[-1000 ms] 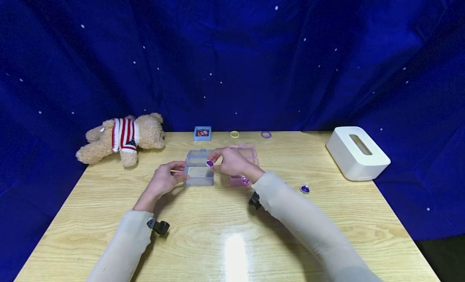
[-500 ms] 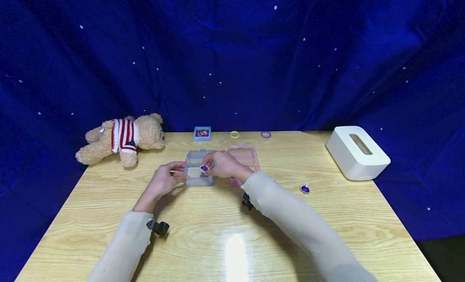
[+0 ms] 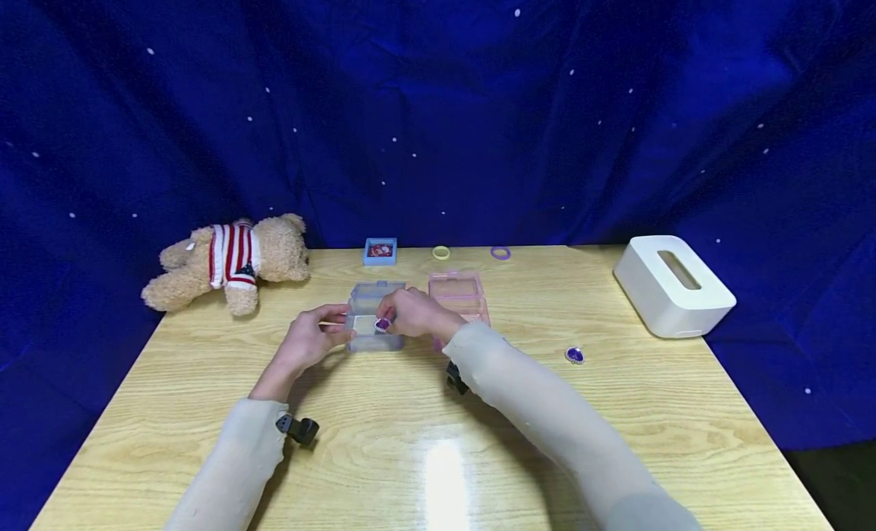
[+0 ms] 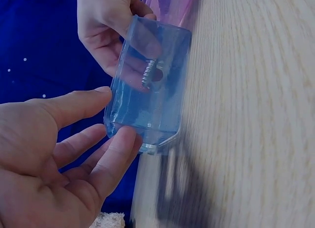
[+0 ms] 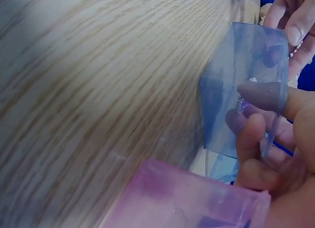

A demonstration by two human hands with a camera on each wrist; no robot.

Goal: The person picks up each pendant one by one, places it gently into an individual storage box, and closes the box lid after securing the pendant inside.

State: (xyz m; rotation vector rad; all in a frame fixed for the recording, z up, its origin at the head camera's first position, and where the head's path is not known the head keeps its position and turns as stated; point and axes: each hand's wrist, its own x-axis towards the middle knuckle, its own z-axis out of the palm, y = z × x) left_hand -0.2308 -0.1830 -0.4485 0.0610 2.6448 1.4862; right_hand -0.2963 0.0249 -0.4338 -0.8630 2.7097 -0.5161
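A clear blue plastic box, its lid raised at the back, stands on the table. My left hand holds its left end, thumb and fingers on either side of the wall in the left wrist view. Inside the box, my right hand pinches a purple gem with a beaded silver rim. Through the blue wall, the gem's edge and fingertips show in the right wrist view. Just right stands an open pink plastic box, partly hidden behind my right hand and wrist. Another purple gem lies on the table farther right.
Along the back edge are a small blue framed tray, a yellow ring and a purple ring. A teddy bear lies at the left. A white tissue box stands at the right, before a blue curtain.
My right hand has moved left and down with the purple gem, from above the blue box's right side into the box. The left hand has stayed in place on the box.
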